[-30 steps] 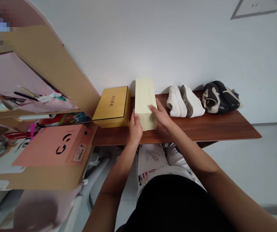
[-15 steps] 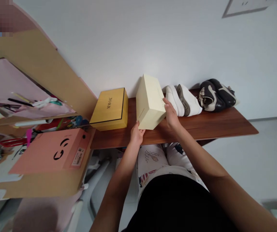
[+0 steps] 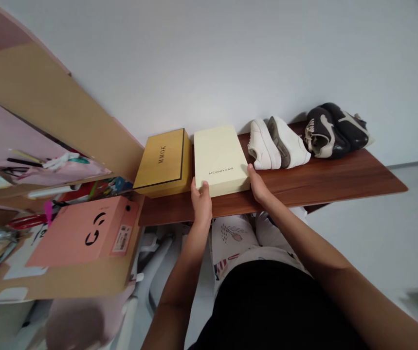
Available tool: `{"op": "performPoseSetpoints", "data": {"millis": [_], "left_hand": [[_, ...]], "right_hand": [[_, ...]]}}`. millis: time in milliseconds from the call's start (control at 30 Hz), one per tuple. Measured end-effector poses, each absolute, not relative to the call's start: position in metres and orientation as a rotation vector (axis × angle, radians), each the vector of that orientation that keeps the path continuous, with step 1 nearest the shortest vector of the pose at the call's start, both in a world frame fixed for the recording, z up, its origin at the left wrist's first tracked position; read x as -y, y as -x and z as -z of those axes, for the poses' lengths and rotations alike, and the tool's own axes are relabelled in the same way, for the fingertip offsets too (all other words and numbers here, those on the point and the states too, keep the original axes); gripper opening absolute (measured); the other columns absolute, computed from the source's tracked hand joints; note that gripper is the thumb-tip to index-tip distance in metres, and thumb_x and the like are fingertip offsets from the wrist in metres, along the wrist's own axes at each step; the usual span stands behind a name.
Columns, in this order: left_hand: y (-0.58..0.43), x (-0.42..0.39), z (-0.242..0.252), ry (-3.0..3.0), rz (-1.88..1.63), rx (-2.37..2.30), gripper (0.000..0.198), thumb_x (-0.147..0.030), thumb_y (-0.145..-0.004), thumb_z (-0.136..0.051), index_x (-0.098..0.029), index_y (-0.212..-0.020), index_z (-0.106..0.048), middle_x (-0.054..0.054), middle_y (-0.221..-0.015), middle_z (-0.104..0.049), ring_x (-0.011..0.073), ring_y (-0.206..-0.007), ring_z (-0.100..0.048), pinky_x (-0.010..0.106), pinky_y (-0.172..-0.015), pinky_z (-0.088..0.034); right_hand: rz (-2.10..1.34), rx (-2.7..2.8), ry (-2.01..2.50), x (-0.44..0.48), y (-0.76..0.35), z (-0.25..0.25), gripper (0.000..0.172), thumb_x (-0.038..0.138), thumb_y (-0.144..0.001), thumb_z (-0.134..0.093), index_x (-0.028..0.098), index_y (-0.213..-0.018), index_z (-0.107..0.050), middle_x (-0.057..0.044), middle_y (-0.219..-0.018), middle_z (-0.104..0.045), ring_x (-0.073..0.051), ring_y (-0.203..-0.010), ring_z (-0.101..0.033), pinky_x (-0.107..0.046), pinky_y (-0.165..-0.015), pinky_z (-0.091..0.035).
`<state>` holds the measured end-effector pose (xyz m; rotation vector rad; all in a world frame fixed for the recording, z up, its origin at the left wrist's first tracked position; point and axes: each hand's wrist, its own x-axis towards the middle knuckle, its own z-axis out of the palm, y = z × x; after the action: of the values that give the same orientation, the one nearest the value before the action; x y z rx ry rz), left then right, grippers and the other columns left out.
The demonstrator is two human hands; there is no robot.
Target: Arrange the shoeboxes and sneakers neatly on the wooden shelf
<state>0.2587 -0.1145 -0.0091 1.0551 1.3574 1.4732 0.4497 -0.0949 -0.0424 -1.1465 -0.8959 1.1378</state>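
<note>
Head view: brown shelf [image 3: 340,179] bearing a cream box [image 3: 219,151] apparently meets pale wall [image 3: 230,63].

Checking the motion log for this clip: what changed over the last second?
The cream MEIZHIYUAN box tipped over to the right, from standing on its narrow side to lying with its broad printed face up. Left hand and right hand remain on it; neither has let go. Yellow MMOK box, white sneakers and black shoes stayed put.

boxes [image 3: 221,150] left of shoes [image 3: 292,146]
</note>
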Motion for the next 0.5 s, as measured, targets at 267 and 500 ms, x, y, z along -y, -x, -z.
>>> {"op": "performPoseSetpoints", "data": {"millis": [267, 500], "left_hand": [[-0.254, 0.105, 0.017, -1.143, -1.484, -1.439, 0.067, -0.058, -0.093, -0.060, -0.024, -0.149, -0.046, 0.014, -0.153, -0.051, 0.0259, -0.140, -0.051, 0.039, -0.118, -0.038], [-0.251, 0.090, 0.015, -1.125, -1.491, -1.472, 0.064, -0.056, -0.094, -0.059, -0.024, -0.148, -0.045, 0.014, -0.154, -0.050, 0.0249, -0.139, -0.051, 0.037, -0.118, -0.037]], "right_hand": [[-1.102, 1.046, 1.285, 0.092, -0.451, 0.038, 0.077, 0.079, -0.091, -0.047, 0.028, -0.149, -0.051, -0.002, -0.158, -0.044, -0.029, -0.151, -0.032, -0.048, -0.129, -0.016], [-1.093, 1.129, 1.306, 0.079, -0.444, 0.028, 0.085, 0.080, -0.093, -0.038, 0.030, -0.161, -0.026, 0.002, -0.169, -0.020, -0.026, -0.156, -0.017, -0.045, -0.130, -0.008]]}}
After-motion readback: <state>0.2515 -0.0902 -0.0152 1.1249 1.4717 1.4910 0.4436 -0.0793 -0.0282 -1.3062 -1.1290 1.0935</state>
